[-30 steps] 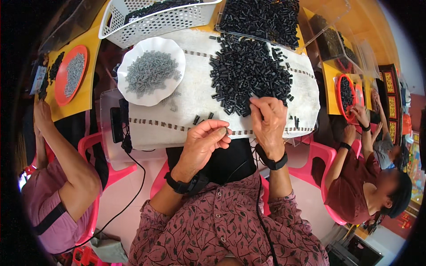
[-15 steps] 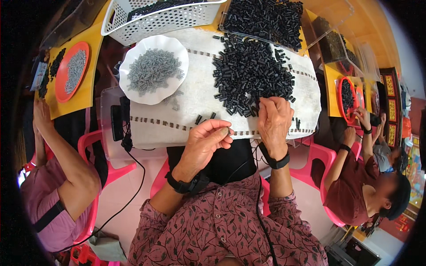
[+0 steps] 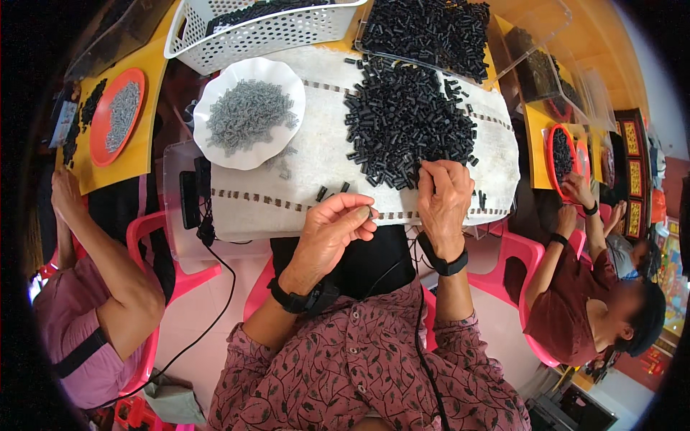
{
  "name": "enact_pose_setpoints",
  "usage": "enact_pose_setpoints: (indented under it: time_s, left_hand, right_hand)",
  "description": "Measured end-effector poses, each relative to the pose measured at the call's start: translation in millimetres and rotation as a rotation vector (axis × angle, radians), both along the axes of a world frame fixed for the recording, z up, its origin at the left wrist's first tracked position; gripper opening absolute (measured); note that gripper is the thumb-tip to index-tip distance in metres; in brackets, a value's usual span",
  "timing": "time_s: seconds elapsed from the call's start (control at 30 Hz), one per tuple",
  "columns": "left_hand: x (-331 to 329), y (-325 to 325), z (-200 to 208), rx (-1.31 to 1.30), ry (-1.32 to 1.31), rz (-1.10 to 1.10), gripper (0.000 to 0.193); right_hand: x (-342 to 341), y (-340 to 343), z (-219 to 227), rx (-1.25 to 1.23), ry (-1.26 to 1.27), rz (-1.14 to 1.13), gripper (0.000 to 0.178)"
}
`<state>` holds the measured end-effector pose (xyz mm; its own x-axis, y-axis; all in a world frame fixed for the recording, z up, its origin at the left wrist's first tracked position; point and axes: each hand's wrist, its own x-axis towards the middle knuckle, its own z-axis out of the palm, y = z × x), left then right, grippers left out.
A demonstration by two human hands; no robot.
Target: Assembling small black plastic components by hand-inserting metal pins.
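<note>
My left hand [image 3: 338, 233] is closed in a pinch over the near edge of the white cloth [image 3: 316, 122]; a small dark bit shows at its fingertips, too small to name. Fingers bent down, my right hand [image 3: 443, 194] reaches the near side of a heap of short black tubes [image 3: 402, 118]. What its fingertips hold, if anything, is hidden. A couple of loose black tubes [image 3: 333, 191] lie just beyond my left hand. To the left, a white scalloped plate [image 3: 277, 140] carries a pile of small clear grey pieces [image 3: 248, 115].
A white perforated basket [image 3: 266, 43] and a clear tray of black tubes [image 3: 428, 32] stand at the far side. Co-workers sit on both sides, with an orange plate [image 3: 100, 136] at left and a red one [image 3: 557, 183] at right. A cable hangs beside my lap.
My right hand's fingertips have shifted slightly at the edge of the heap. My left hand stays put. The right co-worker's hand has lowered toward the red plate.
</note>
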<state>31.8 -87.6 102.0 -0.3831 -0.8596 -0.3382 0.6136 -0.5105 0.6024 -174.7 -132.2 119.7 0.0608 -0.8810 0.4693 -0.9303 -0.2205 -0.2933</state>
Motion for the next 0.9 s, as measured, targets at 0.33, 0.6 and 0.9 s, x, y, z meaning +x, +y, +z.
enact_pose_setpoints:
  time_s: [0.33,0.6,0.9]
  left_hand:
    - [0.6,-0.6,-0.4,0.002,0.0,0.002,0.021]
    - [0.7,-0.6,1.3,0.005,-0.006,0.001,0.021]
    - [-0.4,0.6,0.2,0.011,-0.005,0.0,0.021]
  right_hand:
    - [17.6,-19.1,4.1,-0.02,0.018,0.074,0.021]
    - [11.6,-21.2,1.2,-0.028,0.09,0.078,0.016]
    - [2.3,-11.5,0.3,-0.035,0.048,0.023,0.011]
